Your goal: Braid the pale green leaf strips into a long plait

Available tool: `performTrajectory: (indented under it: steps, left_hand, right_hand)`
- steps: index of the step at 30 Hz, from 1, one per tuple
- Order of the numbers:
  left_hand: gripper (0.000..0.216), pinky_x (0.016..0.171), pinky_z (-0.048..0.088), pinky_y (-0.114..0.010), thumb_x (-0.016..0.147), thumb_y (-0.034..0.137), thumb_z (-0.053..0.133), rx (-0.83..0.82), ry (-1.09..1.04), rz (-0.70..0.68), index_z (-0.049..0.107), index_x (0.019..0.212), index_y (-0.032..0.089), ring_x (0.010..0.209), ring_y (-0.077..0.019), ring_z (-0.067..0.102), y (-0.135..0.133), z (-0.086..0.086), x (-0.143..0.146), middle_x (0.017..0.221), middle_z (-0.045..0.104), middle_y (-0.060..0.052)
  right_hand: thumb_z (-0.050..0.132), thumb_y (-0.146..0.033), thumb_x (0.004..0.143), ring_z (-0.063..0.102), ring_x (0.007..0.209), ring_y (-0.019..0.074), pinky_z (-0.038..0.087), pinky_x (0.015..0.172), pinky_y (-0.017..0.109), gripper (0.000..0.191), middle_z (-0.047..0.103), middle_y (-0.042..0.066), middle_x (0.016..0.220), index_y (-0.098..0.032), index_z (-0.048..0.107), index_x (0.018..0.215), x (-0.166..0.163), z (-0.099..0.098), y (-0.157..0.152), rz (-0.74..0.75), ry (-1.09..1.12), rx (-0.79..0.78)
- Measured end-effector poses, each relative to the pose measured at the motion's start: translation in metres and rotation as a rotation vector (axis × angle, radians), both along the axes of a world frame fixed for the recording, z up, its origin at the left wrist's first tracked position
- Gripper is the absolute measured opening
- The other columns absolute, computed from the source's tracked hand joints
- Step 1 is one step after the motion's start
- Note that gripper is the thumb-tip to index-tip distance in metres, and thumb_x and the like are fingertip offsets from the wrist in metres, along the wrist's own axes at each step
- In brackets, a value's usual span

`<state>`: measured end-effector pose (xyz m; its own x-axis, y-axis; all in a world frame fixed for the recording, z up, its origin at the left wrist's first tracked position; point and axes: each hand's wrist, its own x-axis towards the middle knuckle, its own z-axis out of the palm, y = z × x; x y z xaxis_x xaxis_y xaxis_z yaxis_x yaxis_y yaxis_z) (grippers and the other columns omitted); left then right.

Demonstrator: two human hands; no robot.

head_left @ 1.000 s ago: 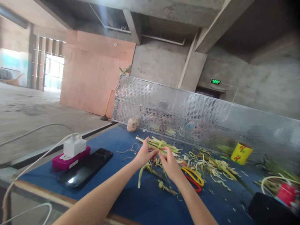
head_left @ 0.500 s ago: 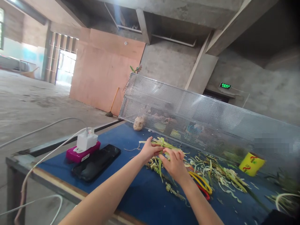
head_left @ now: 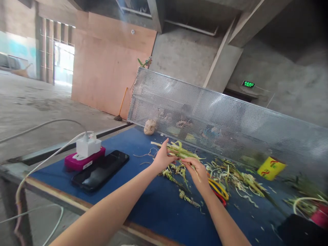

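Observation:
Over the blue table my left hand [head_left: 163,158] is closed, thumb and fingers pinching a bundle of pale green plant strips [head_left: 179,149]. A loop of the same strip stands up from the bundle. My right hand [head_left: 196,170] meets it at the fingertips and pinches a thin strip end, whose tail hangs down across that hand. Curled, knotted plant pieces [head_left: 167,175] lie below the hands. Beside my right forearm a yellow loop handle [head_left: 219,189] and a red one show, partly hidden by the arm.
A black phone [head_left: 101,171] and a magenta power block [head_left: 84,159] with a white charger and cables lie left. A pale lump [head_left: 150,127] sits near the perforated metal screen [head_left: 215,102]. Plant scraps [head_left: 238,177] and a yellow container [head_left: 271,168] are at right.
My right hand has turned and drawn a little away from the left, with a strip now between its fingers. The strip loop stands higher. The view has tilted down slightly.

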<state>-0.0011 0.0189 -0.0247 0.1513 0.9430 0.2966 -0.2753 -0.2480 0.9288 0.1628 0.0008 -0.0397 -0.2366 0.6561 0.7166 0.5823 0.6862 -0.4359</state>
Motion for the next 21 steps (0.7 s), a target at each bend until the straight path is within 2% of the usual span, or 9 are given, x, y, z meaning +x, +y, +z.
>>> performTrajectory:
  steps: [4, 7, 12, 18, 21]
  left_hand:
    - [0.091, 0.052, 0.046, -0.021, 0.064, 0.003, 0.062, 0.075, 0.179, -0.006, 0.009, 0.137, 0.016, 0.056, -0.0096, 0.058, 0.003, -0.004, 0.000, 0.078, 0.062, -0.003]
    - [0.090, 0.056, 0.045, -0.022, 0.065, 0.005, 0.060, 0.187, 0.271, -0.034, 0.007, 0.137, 0.015, 0.059, -0.0105, 0.058, 0.004, -0.006, -0.001, 0.068, 0.059, 0.001]
    - [0.085, 0.068, 0.047, -0.028, 0.067, 0.007, 0.056, 0.331, 0.437, -0.019, 0.009, 0.138, 0.016, 0.069, -0.0129, 0.059, 0.004, -0.006, -0.002, 0.072, 0.059, 0.000]
    - [0.087, 0.065, 0.047, -0.028, 0.066, 0.010, 0.059, 0.325, 0.406, -0.019, 0.009, 0.137, 0.014, 0.070, -0.0137, 0.058, 0.002, -0.009, 0.004, 0.072, 0.059, 0.000]
    - [0.084, 0.064, 0.048, -0.027, 0.066, 0.009, 0.058, 0.353, 0.406, 0.009, 0.012, 0.137, 0.016, 0.071, -0.0130, 0.058, -0.001, -0.011, 0.007, 0.083, 0.062, -0.005]
  right_hand:
    - [0.058, -0.034, 0.072, 0.060, 0.081, 0.0226, 0.044, 0.077, 0.036, 0.017, 0.068, 0.006, 0.081, -0.019, 0.066, 0.074, 0.003, -0.002, 0.004, -0.081, 0.246, -0.153]
    - [0.060, -0.035, 0.068, 0.062, 0.082, 0.0223, 0.045, 0.078, 0.035, 0.017, 0.068, 0.006, 0.081, -0.018, 0.063, 0.071, 0.002, -0.003, 0.006, -0.007, 0.420, -0.258]
    - [0.062, -0.039, 0.067, 0.063, 0.054, 0.0194, 0.050, 0.057, 0.032, 0.021, 0.064, 0.000, 0.059, -0.020, 0.056, 0.073, -0.003, -0.005, 0.007, 0.123, 0.628, -0.515]
    - [0.064, -0.040, 0.065, 0.061, 0.050, 0.0185, 0.047, 0.045, 0.028, 0.027, 0.065, 0.001, 0.060, -0.018, 0.054, 0.077, -0.007, -0.004, 0.004, 0.102, 0.719, -0.556]
    - [0.064, -0.041, 0.064, 0.058, 0.045, 0.0162, 0.043, 0.040, 0.026, 0.029, 0.064, 0.000, 0.059, -0.018, 0.054, 0.079, -0.009, -0.002, 0.000, 0.083, 0.746, -0.570]
